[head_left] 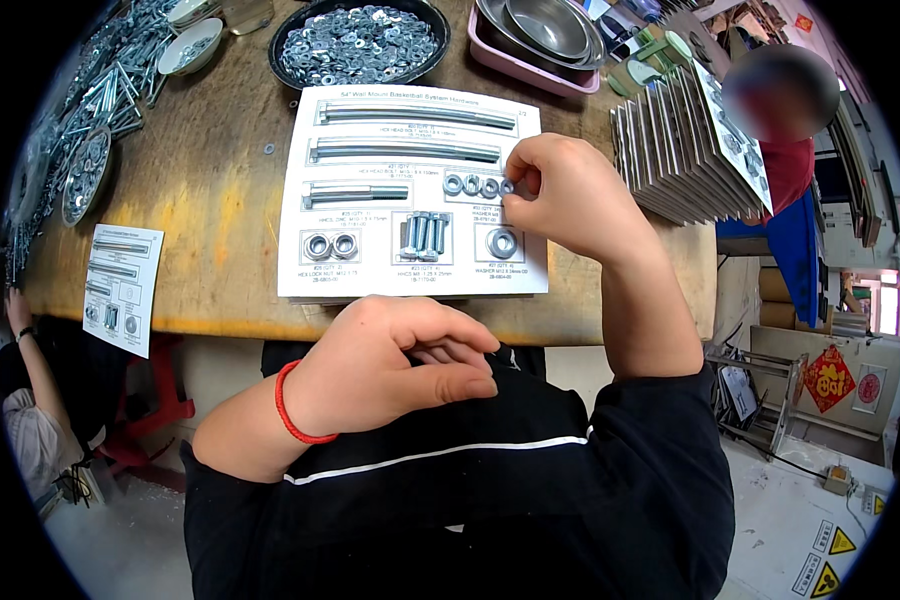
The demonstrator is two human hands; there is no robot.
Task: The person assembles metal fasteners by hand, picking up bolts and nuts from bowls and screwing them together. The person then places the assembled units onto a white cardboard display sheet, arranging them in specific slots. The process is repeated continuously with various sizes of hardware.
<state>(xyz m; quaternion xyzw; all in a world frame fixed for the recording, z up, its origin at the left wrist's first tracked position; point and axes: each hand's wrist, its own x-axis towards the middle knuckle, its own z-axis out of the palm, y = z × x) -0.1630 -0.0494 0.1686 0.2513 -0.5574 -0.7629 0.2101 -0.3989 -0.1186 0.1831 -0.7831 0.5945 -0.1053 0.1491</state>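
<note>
A white printed card [295, 215] lies in front of me at the bench edge. Across its top run two long hex bolts [420, 117], with a shorter bolt [360, 193] below them. Two hex nuts [331, 245], several short bolts [426, 235] and a large washer [502, 242] fill the lower boxes. Over a row of small washers [472, 185] at the card's right side, my right hand [567, 195] pinches the end washer [507, 187] between thumb and fingertips. My left hand [390, 350] hovers by the card's near edge, fingers loosely curved and apart from the thumb; its palm is hidden.
A black bowl of washers [360, 47] stands behind the card. Right of it sit metal bowls in a pink tray [535, 68], then a row of upright cards [660, 150]. Loose bolts [110, 100] and another card [120, 290] lie left. People are at both sides.
</note>
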